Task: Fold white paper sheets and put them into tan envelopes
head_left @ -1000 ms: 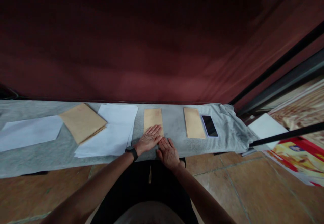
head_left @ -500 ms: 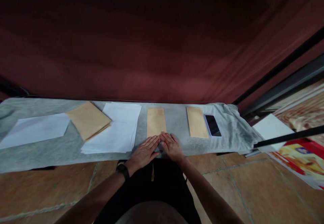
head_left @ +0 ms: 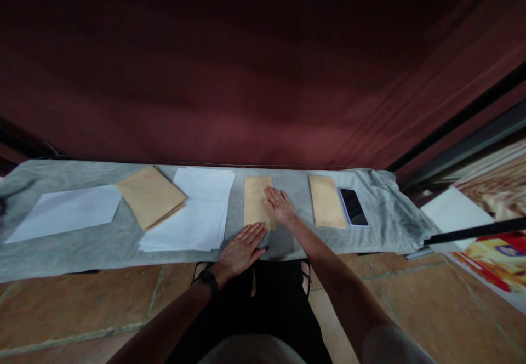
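Observation:
A brown paper envelope [head_left: 255, 199] lies upright in front of me on the grey cloth [head_left: 287, 238]. My left hand [head_left: 242, 248], with a dark band at the wrist, rests flat across its near-left corner, fingers stretched out. Higher up, my right hand [head_left: 280, 205] lies flat on the envelope's right side, its fingers extended. Neither hand grips anything. To the right lies another brown envelope [head_left: 327, 202]. Left of my hands are white paper sheets [head_left: 193, 224], partly covered by a stack of brown envelopes [head_left: 150, 195].
A phone [head_left: 354, 208] lies beside the right-hand envelope. At the far left is another white sheet [head_left: 68, 213]. A dark red curtain-like surface [head_left: 246, 117] rises behind the narrow cloth-covered surface. A red and yellow printed box [head_left: 499, 260] stands at the right, by a dark bar [head_left: 472, 232].
My right hand has moved away from my left, up along the envelope's right side. My left hand stays at the near edge. The whole view has shifted slightly.

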`<state>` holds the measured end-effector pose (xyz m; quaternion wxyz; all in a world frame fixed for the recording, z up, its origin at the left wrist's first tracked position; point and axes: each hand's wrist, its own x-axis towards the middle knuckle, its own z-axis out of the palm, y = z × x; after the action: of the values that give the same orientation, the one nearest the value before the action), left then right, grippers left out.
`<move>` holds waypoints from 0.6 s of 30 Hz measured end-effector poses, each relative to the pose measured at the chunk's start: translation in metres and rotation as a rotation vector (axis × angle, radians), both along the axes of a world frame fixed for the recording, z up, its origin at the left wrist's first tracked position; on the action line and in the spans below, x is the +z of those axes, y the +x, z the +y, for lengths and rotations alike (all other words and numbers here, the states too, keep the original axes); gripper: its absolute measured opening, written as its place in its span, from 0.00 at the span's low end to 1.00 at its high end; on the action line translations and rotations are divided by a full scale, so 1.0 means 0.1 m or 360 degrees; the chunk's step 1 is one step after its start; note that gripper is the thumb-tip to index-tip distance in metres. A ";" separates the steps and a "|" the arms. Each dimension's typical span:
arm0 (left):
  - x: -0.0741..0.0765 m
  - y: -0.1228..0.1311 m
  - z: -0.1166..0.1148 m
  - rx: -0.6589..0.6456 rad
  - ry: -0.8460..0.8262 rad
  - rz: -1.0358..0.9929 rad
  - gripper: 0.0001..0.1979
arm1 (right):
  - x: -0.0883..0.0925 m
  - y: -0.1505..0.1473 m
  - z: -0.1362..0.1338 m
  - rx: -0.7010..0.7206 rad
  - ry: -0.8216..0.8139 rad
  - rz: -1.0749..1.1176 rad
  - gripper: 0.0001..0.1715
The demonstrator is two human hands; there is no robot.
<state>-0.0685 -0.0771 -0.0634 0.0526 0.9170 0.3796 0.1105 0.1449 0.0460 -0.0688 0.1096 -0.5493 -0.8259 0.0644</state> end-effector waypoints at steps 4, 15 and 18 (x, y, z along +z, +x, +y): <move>0.00 0.00 0.00 0.0005 0.0002 0.0002 0.31 | 0.11 -0.09 0.16 -0.0037 0.0131 0.0013 0.31; 0.00 0.01 0.01 0.0015 -0.0009 -0.0001 0.31 | 0.21 -0.09 -0.17 0.0016 0.0245 0.0026 0.23; -0.02 0.00 0.03 0.0008 0.0011 0.0019 0.31 | 0.10 -0.10 -0.38 0.0089 0.0224 0.0004 0.27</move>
<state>-0.0683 -0.0744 -0.0654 0.0469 0.9169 0.3817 0.1065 0.1349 0.0081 -0.0586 0.1472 -0.5168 -0.8433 0.0101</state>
